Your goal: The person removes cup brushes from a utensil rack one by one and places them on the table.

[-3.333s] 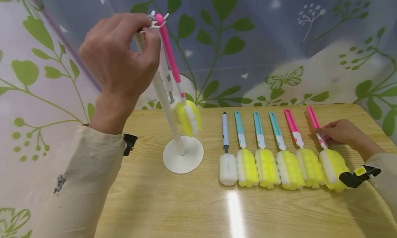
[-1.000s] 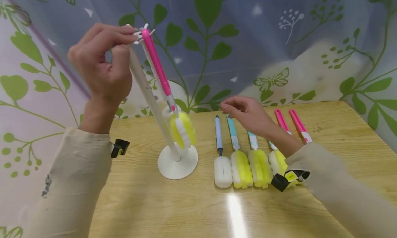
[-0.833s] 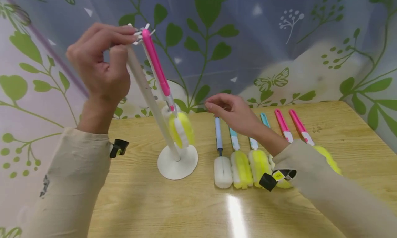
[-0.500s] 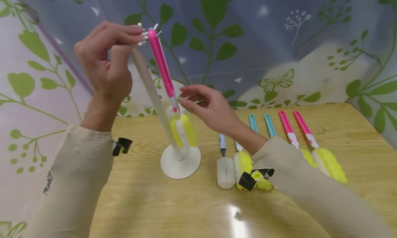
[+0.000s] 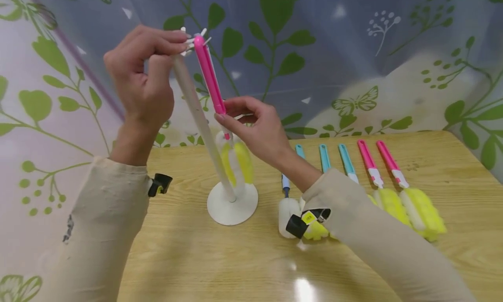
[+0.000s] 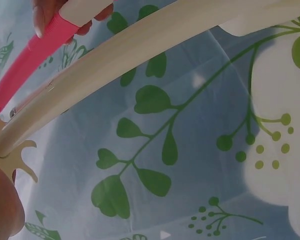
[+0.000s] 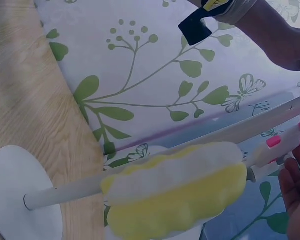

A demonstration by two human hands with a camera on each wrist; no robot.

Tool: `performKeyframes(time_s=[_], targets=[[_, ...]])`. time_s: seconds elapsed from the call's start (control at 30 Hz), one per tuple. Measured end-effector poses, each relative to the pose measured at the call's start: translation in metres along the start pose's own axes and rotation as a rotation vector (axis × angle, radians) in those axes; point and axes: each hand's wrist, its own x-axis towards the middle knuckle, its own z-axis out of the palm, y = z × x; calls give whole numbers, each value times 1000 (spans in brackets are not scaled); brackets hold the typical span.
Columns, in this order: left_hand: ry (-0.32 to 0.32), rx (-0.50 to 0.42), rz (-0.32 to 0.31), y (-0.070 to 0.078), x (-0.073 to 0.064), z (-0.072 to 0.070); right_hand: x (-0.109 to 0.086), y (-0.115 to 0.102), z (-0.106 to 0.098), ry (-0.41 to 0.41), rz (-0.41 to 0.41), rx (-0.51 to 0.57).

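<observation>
A pink-handled sponge brush (image 5: 209, 74) hangs from the hooked top of a white stand (image 5: 192, 92), its yellow-and-white sponge low by the pole. My right hand (image 5: 261, 131) pinches the handle's lower end between thumb and fingers. Up at the stand's hooks, my left hand (image 5: 143, 70) holds the top with fingertips and thumb. In the left wrist view the pink handle (image 6: 32, 62) runs beside the curved pole (image 6: 105, 67). The right wrist view shows the sponge (image 7: 177, 192) close up, alongside the pole. Another brush with a white sponge hangs behind, mostly hidden.
Right of the stand's round base (image 5: 232, 216), several sponge brushes lie in a row on the wooden table (image 5: 188, 258): a blue-handled one (image 5: 286, 184), teal ones (image 5: 325, 157) and pink ones (image 5: 367, 155). My right forearm covers some sponges. A leaf-patterned cloth hangs behind.
My right hand has left the brushes at the far right, moved left across the row, and taken hold of the hanging brush's handle. My left hand stays at the stand's top.
</observation>
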Motion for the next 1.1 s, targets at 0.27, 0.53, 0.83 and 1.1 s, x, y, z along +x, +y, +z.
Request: performKeyframes(time_s=[0.27,0.53,0.83,1.1], targets=[[-12,0,-9,0,-1,1,-1,-4,-4,49,-10,5],[38,217,113,-2,-2,1,-3,-12,-20,106,-71,32],[12,525,165,2,-5,-5,-9,-16,-77,217,-112,63],[2,720,163,9,-6,-2,-32,-13,-181,470,-43,62]])
